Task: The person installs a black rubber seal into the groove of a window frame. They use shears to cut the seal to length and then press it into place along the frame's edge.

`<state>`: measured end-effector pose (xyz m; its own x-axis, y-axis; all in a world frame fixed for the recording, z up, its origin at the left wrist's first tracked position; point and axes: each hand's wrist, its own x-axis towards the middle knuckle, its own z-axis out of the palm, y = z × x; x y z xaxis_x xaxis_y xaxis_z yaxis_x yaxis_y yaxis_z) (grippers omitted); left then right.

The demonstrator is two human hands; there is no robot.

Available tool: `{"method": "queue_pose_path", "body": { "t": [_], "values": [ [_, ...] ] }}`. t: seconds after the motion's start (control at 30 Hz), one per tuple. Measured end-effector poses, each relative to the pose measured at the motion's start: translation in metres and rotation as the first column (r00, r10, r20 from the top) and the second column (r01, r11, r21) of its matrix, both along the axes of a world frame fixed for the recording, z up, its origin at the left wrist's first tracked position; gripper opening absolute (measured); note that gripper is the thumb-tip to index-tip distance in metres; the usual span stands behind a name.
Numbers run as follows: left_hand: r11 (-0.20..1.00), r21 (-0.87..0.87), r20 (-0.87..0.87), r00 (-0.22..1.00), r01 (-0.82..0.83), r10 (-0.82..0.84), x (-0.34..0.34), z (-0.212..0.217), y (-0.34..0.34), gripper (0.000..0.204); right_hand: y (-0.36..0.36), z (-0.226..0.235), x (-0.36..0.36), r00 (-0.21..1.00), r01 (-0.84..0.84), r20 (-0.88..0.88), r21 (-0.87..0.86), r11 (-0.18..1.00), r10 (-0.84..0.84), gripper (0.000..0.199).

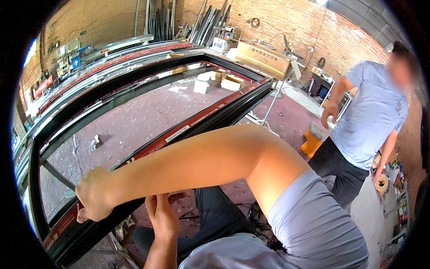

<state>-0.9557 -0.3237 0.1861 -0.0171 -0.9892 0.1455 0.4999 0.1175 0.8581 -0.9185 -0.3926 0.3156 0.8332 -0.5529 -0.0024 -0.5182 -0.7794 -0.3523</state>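
A large black metal frame, like a window frame, lies raised above the floor, with red printed film along its near bar. My right arm reaches across to the left. My right hand is curled at the near-left end of that bar, its knuckles up; whatever lies under its fingers is hidden. Below my right forearm, on the near side of the bar, is my left hand. Its fingers point up and stand partly apart, with no object visible in them; the forearm covers some of their tips.
At right stands another person, a tape roll in one hand and something pale in the other. Long metal profiles lie beyond the frame. Cardboard boxes sit at the back, and an orange object is on the floor.
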Motion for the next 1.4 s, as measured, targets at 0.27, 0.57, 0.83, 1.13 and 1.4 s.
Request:
{"method": "queue_pose_path", "body": {
  "t": [0.27, 0.57, 0.83, 1.13, 1.4],
  "values": [
    [1.000, -0.003, 0.019, 1.000, 0.022, -0.022, -0.001, 0.006, 0.002, 0.033, -0.008, 0.002, -0.016, 0.998, 0.014, -0.067, 0.036, 0.999, -0.011, 0.068],
    [1.000, -0.003, 0.007, 1.000, 0.010, -0.010, -0.001, 0.010, 0.003, 0.033, -0.007, -0.001, -0.017, 1.000, -0.010, -0.001, 0.023, 1.000, 0.011, 0.061],
    [0.999, 0.034, -0.046, 0.999, 0.029, -0.027, -0.002, 0.009, 0.004, 0.036, -0.017, -0.009, -0.036, 1.000, -0.001, 0.015, -0.010, 1.000, 0.001, 0.064],
    [0.998, 0.047, -0.061, 0.998, 0.037, -0.034, 0.001, 0.014, 0.004, 0.034, -0.022, -0.005, -0.044, 1.000, 0.005, 0.026, 0.017, 1.000, -0.005, 0.064],
    [0.998, 0.065, -0.059, 0.998, 0.012, -0.008, -0.002, 0.015, 0.003, 0.036, -0.023, -0.002, -0.056, 1.000, 0.018, 0.020, -0.001, 1.000, -0.018, 0.063]
  ]
}}
